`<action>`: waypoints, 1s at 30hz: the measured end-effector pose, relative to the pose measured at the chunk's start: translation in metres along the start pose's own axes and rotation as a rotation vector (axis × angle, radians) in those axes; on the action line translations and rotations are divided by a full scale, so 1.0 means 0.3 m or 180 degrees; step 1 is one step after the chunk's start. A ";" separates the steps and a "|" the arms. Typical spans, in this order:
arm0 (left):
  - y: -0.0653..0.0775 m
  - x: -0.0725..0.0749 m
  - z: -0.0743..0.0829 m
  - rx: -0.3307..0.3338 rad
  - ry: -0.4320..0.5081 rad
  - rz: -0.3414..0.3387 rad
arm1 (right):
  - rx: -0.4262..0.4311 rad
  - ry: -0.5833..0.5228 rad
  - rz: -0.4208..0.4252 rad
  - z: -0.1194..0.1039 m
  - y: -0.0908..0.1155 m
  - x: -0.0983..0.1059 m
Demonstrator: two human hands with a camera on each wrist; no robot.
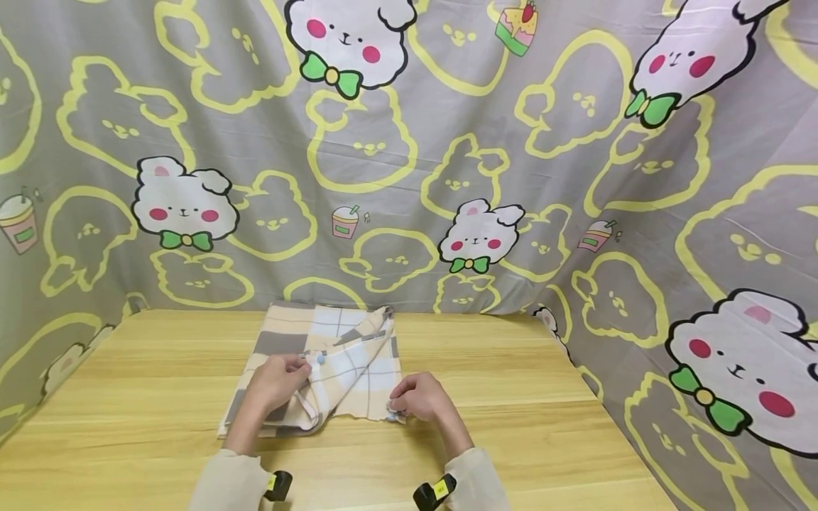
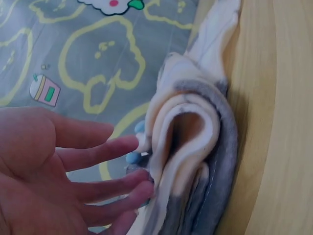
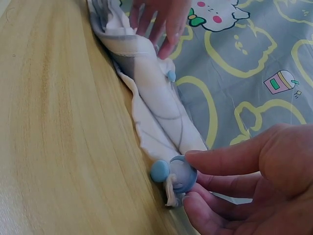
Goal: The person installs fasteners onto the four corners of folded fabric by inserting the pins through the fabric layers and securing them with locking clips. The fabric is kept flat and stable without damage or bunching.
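A checked fleece cloth (image 1: 345,372) in cream, grey and white lies partly folded on the table, its near-left part rolled over in the left wrist view. My left hand (image 1: 276,381) is at the folded layer, fingers fairly straight, fingertips touching the edge beside a small blue fastener (image 1: 322,359). At the cloth's near-right corner, my right hand (image 1: 422,396) pinches a round blue-rimmed fastener (image 3: 192,171) between thumb and fingers. A blue knob (image 3: 160,171) sits against that fastener, and a twist of cloth (image 3: 170,191) hangs beneath it.
The wooden table (image 1: 511,369) extends on both sides of the cloth. A grey curtain (image 1: 396,199) printed with cartoon bears and rabbits hangs behind the table and along its sides. Black wrist cameras (image 1: 434,492) are strapped over beige sleeves (image 1: 476,479).
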State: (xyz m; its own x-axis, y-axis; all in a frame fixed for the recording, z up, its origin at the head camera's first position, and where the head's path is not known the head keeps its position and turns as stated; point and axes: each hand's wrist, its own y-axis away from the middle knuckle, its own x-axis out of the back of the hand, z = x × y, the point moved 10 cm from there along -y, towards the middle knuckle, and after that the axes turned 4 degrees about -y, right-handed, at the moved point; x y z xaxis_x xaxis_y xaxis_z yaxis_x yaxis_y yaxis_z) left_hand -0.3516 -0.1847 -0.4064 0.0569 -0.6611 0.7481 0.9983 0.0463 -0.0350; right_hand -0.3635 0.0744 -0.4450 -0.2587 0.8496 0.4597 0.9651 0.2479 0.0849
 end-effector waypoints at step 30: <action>-0.009 -0.021 -0.033 0.0079 0.0200 -0.0268 | -0.0057 0.0041 0.0020 0.000 0.004 0.000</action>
State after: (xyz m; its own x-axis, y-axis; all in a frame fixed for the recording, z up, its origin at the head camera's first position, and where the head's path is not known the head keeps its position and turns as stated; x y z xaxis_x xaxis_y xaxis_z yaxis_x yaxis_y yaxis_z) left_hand -0.3545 -0.1882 -0.4176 -0.0256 -0.7090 0.7047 0.9991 0.0067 0.0431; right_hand -0.3622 0.0746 -0.4449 -0.2521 0.8450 0.4715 0.9673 0.2341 0.0978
